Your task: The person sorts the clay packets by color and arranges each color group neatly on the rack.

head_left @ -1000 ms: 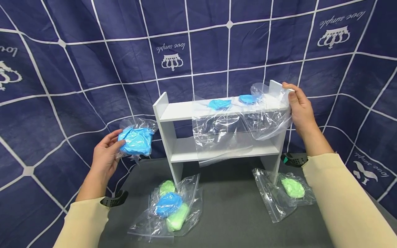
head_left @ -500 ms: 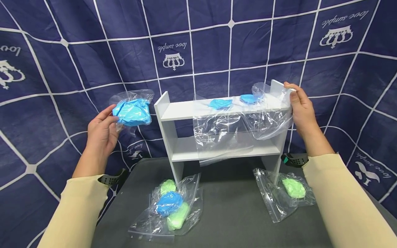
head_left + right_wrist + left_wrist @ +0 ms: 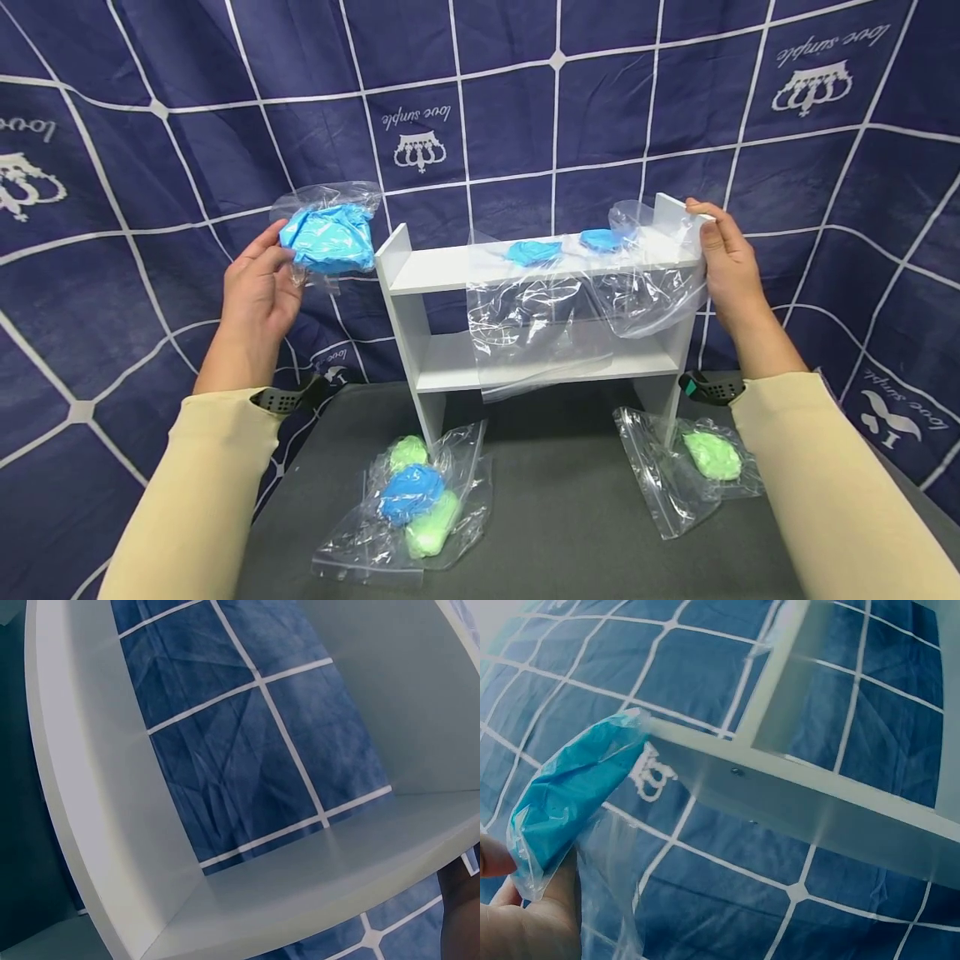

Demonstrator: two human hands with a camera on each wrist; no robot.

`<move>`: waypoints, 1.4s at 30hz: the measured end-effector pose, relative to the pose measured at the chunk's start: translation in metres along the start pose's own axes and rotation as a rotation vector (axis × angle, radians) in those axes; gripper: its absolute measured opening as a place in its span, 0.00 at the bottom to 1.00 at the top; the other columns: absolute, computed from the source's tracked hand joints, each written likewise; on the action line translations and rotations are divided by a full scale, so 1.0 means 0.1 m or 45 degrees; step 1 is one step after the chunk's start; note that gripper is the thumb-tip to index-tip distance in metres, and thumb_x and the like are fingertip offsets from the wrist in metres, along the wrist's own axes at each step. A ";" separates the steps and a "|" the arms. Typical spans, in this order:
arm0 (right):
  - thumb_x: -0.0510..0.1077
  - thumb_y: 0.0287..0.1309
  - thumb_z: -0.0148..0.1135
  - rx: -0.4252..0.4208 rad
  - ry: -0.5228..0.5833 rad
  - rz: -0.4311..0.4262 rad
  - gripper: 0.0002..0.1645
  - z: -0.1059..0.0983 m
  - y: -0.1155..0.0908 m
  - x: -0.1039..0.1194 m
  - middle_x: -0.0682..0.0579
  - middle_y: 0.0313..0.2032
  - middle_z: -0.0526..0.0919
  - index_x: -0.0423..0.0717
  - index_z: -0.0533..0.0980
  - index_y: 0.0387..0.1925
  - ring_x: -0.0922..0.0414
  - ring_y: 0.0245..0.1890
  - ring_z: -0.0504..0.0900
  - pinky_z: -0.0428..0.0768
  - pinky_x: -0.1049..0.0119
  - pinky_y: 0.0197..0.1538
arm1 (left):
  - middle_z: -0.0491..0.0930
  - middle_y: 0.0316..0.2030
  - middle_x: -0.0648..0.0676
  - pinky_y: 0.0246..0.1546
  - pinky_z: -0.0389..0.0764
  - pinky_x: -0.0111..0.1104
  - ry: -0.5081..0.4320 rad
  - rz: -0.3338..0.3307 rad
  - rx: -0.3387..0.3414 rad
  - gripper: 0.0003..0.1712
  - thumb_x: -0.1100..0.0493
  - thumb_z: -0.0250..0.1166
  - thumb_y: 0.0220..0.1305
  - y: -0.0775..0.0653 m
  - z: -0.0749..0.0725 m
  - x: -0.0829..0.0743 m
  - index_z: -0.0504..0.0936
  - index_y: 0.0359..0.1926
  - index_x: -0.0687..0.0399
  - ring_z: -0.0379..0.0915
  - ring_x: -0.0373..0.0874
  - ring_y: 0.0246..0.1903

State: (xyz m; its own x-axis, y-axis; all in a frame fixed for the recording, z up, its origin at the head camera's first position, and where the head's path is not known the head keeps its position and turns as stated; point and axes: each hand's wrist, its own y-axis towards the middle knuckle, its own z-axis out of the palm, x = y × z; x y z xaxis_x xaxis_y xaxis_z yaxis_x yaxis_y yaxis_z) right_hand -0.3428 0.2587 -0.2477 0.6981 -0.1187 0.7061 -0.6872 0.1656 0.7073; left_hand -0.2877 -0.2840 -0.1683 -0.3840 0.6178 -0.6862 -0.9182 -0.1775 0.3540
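Note:
My left hand (image 3: 262,279) pinches a clear plastic bag with a blue lump (image 3: 330,239) in it between thumb and fingers. It is raised beside the top left corner of a white two-tier shelf (image 3: 435,271). In the left wrist view the bagged blue lump (image 3: 574,791) tilts up toward the shelf's side panel (image 3: 705,761). My right hand (image 3: 727,254) grips the upper edge of the shelf's right side panel. Two more bags with blue lumps (image 3: 534,252) lie on the top board, their clear plastic hanging over its front edge.
On the dark table (image 3: 555,517), a pile of clear bags holds green lumps (image 3: 432,525) and a blue lump (image 3: 411,494) by the shelf's left foot. Another bag with a green lump (image 3: 712,456) lies at the right foot. A blue curtain (image 3: 510,108) hangs behind.
My left hand has lifted the bagged blue lump from beside the shelf's left panel to about the height of the top board, lately moving slightly right. The right hand stays on the right panel.

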 end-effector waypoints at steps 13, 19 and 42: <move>0.54 0.74 0.46 0.014 0.005 0.023 0.22 -0.01 0.01 0.00 0.53 0.75 0.65 0.56 0.74 0.63 0.62 0.75 0.60 0.57 0.81 0.71 | 0.71 0.53 0.56 0.41 0.84 0.31 -0.073 -0.045 0.013 0.31 0.81 0.45 0.65 0.09 0.26 0.02 0.71 0.66 0.62 0.76 0.45 0.51; 0.52 0.75 0.45 0.020 -0.013 0.026 0.22 -0.02 0.01 -0.01 0.52 0.75 0.64 0.55 0.74 0.63 0.63 0.75 0.60 0.57 0.82 0.70 | 0.73 0.50 0.57 0.36 0.84 0.28 0.038 -0.032 0.026 0.27 0.80 0.43 0.65 0.17 0.48 0.16 0.74 0.61 0.64 0.78 0.43 0.43; 0.56 0.73 0.47 0.017 -0.036 0.010 0.22 -0.01 -0.01 0.03 0.55 0.74 0.66 0.58 0.74 0.62 0.62 0.74 0.61 0.59 0.83 0.69 | 0.79 0.53 0.49 0.48 0.72 0.26 1.241 0.122 -0.139 0.23 0.58 0.60 0.68 0.35 0.60 0.58 0.80 0.63 0.52 0.72 0.34 0.47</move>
State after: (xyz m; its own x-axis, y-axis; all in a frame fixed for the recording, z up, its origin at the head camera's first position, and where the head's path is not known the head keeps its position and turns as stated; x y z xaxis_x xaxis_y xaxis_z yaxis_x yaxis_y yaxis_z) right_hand -0.3403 0.2589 -0.2465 0.6867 -0.1447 0.7124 -0.6957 0.1536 0.7018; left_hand -0.3357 -0.2082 -0.1572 -0.3243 -0.2963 -0.8984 -0.8641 -0.2937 0.4088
